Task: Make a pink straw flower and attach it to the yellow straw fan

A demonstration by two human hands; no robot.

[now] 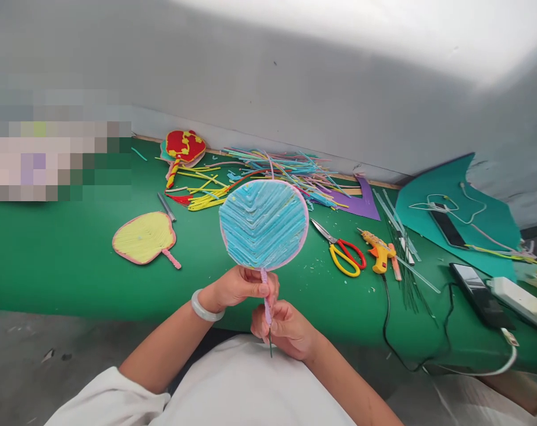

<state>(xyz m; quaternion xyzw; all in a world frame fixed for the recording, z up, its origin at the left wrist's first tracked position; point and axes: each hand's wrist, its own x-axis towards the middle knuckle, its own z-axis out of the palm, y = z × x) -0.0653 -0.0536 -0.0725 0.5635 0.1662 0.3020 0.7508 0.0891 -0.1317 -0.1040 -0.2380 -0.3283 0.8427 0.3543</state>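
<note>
Pale wall (232,83) backs our one green table (73,278), with one teal sheet (441,177) towards its right end. Over the table's near edge we have one blue fan (263,225), held upright: its face looks finished, filled in and edged in pink. Its handle (263,277) seems only partly done, since green wire (270,349) pokes out bare below the lilac wrap; covering that appears to be what is left. We count one yellow fan (144,236), lying flat, and one red-topped stack (183,147) whose layers we cannot number. Our left hand (241,289) pinches the handle just under the face, our right hand (290,328) its lower end. Then come one pair of scissors (338,241), one glue gun (380,249), two phones (476,291) and uncountable thin strips (268,163).
</note>
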